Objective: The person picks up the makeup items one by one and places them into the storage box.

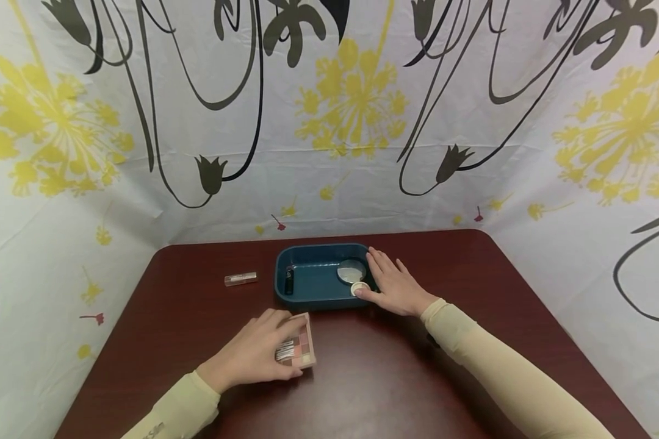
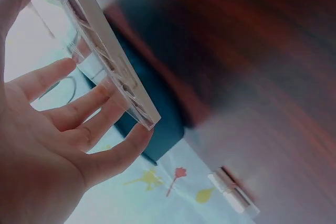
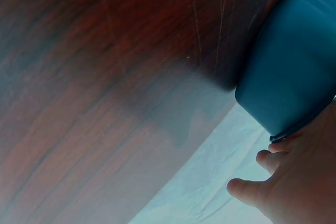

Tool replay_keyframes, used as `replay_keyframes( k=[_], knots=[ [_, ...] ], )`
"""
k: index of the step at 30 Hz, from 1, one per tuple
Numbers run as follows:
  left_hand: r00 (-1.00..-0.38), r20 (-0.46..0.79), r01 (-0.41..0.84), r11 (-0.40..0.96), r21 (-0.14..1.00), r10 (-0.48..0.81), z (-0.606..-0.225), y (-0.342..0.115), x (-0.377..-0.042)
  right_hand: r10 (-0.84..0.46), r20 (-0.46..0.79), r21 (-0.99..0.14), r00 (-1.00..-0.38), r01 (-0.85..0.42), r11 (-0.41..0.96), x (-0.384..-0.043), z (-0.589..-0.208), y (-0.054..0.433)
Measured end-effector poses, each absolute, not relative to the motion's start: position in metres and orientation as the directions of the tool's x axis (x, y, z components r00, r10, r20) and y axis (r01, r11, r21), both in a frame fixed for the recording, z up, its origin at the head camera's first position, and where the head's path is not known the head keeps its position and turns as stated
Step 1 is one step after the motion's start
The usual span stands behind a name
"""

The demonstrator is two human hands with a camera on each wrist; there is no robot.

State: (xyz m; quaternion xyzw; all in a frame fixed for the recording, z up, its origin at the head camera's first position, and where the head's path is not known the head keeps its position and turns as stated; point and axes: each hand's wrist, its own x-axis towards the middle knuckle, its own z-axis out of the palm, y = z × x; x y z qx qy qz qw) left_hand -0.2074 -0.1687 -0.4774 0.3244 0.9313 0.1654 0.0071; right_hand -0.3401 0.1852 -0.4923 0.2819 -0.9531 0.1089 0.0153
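My left hand [image 1: 258, 350] grips an eyeshadow palette [image 1: 306, 349] by its edges, fingers along the far side and thumb at the near side. In the left wrist view the palette [image 2: 113, 59] stands tilted, its clear cover facing the palm. At the right end of a blue tray [image 1: 313, 303] is my right hand [image 1: 399, 289], fingers extended over the rim. Its thumb touches a small round white item [image 1: 358, 286] inside the tray. Beside that lies a round, shiny disc [image 1: 351, 271], mirror-like. A small black tube [image 1: 289, 281] lies at the tray's left end.
A clear and pinkish lipstick-like tube [image 1: 241, 279] lies on the dark red wooden table [image 1: 198, 317], left of the tray. Patterned white cloth [image 1: 329, 195] hangs behind the table and at both sides.
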Motion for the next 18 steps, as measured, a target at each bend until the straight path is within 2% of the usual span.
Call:
replay_keyframes(
  k=[9,18],
  knots=[
    [-0.792,0.185,0.605,0.706,0.367,0.583,-0.461,-0.155,-0.213,-0.538,0.107,-0.193,-0.836,-0.548,0.814,-0.339,-0.492,0.184],
    [-0.775,0.331,0.631,0.68,0.374,0.538,-0.443,-0.143,-0.239,-0.53,0.108,-0.193,-0.841,-0.541,0.819,-0.341,-0.494,0.184]
  ],
)
